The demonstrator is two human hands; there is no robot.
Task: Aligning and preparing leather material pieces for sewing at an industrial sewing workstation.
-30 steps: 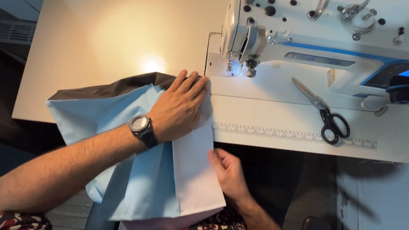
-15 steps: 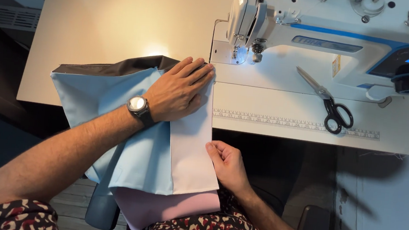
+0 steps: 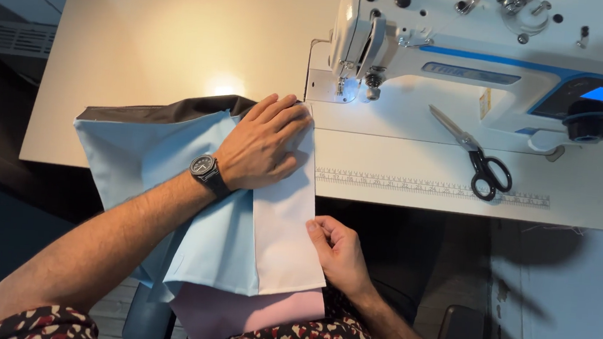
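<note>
Left of the sewing machine [image 3: 468,53], a stack of cloth lies on the counter [image 3: 183,38] and hangs over its near edge: blue fabric [image 3: 137,156] with a dark layer [image 3: 170,107] showing behind it, a white strip [image 3: 284,225] along its right side, and pink fabric [image 3: 247,316] below. The left hand [image 3: 264,145], a watch [image 3: 205,169] at the wrist, lies flat with fingers together, pressing the top of the strip just short of the machine's needle. The right hand [image 3: 335,247] pinches the strip's right edge below the counter edge. This looks like aligning the edges before stitching; feeding them under the presser foot would call for keeping both edges flush. Scissors [image 3: 478,155] lie right of the needle. The cloth's lower end and the needle itself are hard to make out.
</note>
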